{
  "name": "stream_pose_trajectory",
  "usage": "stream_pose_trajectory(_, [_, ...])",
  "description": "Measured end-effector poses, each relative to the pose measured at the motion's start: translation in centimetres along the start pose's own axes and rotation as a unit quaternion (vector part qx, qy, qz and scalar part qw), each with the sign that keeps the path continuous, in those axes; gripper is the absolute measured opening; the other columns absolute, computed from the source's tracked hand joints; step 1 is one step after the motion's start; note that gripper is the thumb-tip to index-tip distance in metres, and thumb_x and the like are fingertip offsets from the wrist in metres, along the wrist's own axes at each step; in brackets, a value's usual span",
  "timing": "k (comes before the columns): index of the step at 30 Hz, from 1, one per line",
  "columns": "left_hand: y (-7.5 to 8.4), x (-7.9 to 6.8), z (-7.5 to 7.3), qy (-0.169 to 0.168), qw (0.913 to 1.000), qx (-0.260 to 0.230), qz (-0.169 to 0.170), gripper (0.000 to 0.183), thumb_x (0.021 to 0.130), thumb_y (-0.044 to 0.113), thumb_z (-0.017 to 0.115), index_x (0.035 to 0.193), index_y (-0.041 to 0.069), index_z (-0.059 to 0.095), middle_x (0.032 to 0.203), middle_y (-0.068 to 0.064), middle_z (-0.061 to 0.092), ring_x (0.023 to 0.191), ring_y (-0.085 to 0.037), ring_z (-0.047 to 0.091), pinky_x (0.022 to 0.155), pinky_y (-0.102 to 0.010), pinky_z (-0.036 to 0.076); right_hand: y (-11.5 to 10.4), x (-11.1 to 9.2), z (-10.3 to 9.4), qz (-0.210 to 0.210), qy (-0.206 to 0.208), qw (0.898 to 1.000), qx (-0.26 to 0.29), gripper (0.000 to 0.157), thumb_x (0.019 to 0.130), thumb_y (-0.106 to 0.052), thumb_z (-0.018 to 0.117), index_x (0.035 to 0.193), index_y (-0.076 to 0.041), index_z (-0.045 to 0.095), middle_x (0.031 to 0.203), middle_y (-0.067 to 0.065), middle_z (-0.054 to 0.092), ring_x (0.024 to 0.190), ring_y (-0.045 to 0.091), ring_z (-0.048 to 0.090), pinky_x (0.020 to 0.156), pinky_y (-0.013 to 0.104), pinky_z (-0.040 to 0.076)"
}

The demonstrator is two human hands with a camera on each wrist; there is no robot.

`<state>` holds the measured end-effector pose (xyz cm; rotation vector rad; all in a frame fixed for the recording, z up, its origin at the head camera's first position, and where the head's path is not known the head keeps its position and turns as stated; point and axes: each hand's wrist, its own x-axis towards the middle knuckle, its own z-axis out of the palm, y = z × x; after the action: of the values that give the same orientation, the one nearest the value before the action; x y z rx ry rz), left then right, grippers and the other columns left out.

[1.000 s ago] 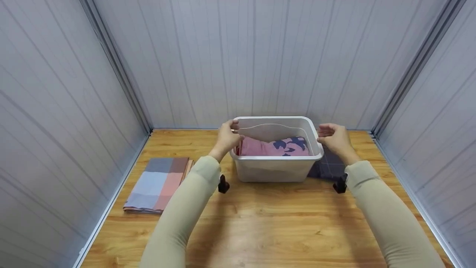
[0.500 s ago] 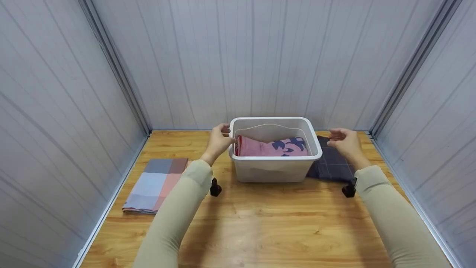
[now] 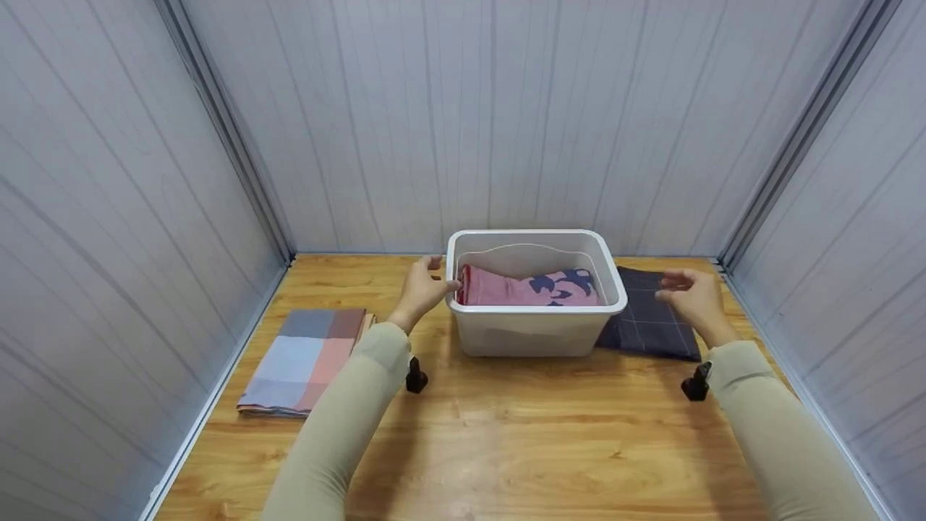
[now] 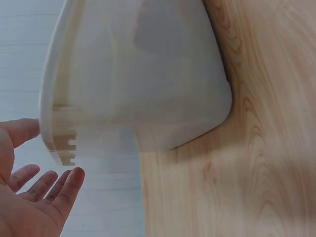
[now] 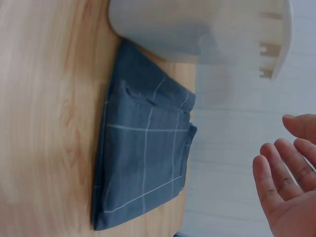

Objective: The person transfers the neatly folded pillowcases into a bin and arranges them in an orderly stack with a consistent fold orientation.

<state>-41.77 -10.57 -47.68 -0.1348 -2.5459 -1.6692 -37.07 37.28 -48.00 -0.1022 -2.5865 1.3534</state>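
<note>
A white plastic bin (image 3: pixel 535 331) stands near the back wall, holding a folded pink cloth with dark blue shapes (image 3: pixel 532 288). Beside the bin's left rim is my left hand (image 3: pixel 422 293); in the left wrist view its thumb touches or nearly touches the rim, and the fingers are extended. My right hand (image 3: pixel 693 300) hovers over a folded dark checked cloth (image 3: pixel 647 318) to the bin's right, holding nothing. In the right wrist view, loosely bent fingers (image 5: pixel 281 177) are apart from both cloth and bin. Part of the dark cloth lies behind the bin from the head view.
On the left of the wood-grain floor (image 3: pixel 506 434) lies a folded cloth in blue, grey and pink blocks (image 3: pixel 304 362). Pale panel walls (image 3: pixel 463 108) enclose the back and both sides. The bin stands close to the back wall.
My right hand has moved right and towards me, away from the bin's rim. The left hand has drawn from over the left rim to its outer side. More of the dark cloth shows.
</note>
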Motion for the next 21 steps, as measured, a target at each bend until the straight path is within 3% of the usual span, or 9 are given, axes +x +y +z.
stream_pose_trajectory(13, [-1.7, -0.2, 1.2, -0.018, 0.9978, -0.063, -0.004, 0.065, 0.086, -0.002, 0.08, 0.146, -0.011, 0.056, 0.141, -0.037, 0.063, 0.125, -0.046, 0.069, 0.101, -0.046, 0.063, 3.8, -2.2, -1.1, 0.048, -0.002, 0.998, -0.032, 0.056, 0.099, -0.013, 0.078, 0.149, 0.006, 0.061, 0.14, 0.032, 0.066, 0.096, 0.001, 0.063, 0.076, 0.01, 0.052])
stream_pose_trajectory(21, [-2.0, -0.2, 1.5, -0.018, 0.997, -0.076, 0.005, 0.062, 0.083, -0.005, 0.074, 0.142, -0.015, 0.058, 0.13, -0.036, 0.069, 0.111, -0.034, 0.071, 0.085, -0.034, 0.066, 5.5, -3.0, -1.4, 0.067, -0.01, 0.998, -0.02, 0.06, 0.101, -0.015, 0.076, 0.152, 0.008, 0.056, 0.143, 0.031, 0.064, 0.089, -0.009, 0.057, 0.078, 0.01, 0.051])
